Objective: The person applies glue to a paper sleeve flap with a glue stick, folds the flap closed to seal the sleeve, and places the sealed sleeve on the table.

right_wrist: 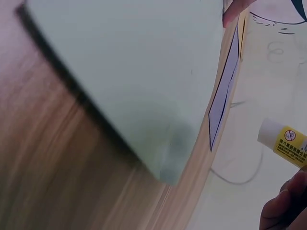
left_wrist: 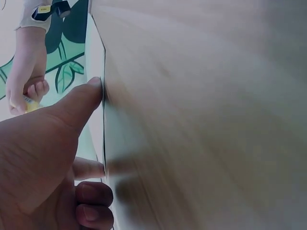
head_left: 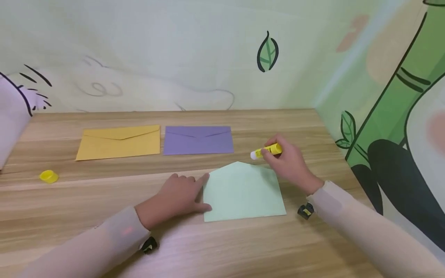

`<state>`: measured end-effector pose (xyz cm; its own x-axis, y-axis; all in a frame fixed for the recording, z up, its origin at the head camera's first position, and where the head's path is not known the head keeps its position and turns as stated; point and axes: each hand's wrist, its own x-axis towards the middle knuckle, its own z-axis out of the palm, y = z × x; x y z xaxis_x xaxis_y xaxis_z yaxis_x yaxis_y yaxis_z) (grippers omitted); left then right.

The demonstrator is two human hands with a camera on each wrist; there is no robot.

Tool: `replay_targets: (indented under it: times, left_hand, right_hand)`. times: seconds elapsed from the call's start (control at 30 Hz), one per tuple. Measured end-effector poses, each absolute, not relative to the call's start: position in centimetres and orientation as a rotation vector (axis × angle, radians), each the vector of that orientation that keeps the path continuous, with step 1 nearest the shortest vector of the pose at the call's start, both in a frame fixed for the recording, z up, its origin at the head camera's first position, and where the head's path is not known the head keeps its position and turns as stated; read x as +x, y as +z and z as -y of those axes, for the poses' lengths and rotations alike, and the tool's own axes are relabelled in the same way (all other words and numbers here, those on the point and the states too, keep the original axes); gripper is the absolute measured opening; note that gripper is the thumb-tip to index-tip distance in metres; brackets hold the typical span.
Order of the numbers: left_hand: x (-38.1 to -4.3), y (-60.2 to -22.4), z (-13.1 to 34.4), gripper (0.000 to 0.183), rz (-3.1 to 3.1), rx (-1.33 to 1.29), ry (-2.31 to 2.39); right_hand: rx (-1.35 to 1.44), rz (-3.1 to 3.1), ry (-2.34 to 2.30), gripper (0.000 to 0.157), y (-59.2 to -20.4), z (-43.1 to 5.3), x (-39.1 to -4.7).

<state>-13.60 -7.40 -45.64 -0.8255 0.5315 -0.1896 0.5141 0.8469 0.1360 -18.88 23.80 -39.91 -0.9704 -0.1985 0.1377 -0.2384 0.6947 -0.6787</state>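
A pale green envelope point(head_left: 243, 193) with its pointed flap spread away from the person lies on the wooden table. At its left edge, the left hand point(head_left: 179, 199) presses with thumb and index finger extended; in the left wrist view the other fingers point(left_wrist: 93, 215) are bent. The right hand point(head_left: 290, 160) grips an uncapped yellow glue stick point(head_left: 272, 150) just above the envelope's upper right corner. Its white end points left, and in the right wrist view the glue stick point(right_wrist: 288, 143) is apart from the paper.
Behind lie a yellow envelope point(head_left: 121, 144) and a purple envelope point(head_left: 198, 141), side by side with flaps folded down. A yellow cap point(head_left: 49, 176) sits at the table's left. A printed backdrop point(head_left: 156, 58) borders the table's back and right edges.
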Motion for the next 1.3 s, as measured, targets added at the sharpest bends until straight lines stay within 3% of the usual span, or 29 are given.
replay_targets:
  times: [0.23,0.73,1.3]
  left_hand:
    - [-13.4,-45.6,10.1,0.096,-2.795,0.773,0.163]
    - [-13.5,-45.1,13.6,0.100,-2.827,0.602,0.295]
    - [-14.0,-45.7,14.3,0.107,-2.795,0.556,0.489]
  right_hand:
    - [0.389,2.877,1.161,0.019,-40.3,-22.7,-18.9]
    - [0.767,2.880,1.203,0.017,-40.1,-16.8,-18.7]
    - [1.389,2.921,0.616,0.027,-41.1,-8.0,-18.5]
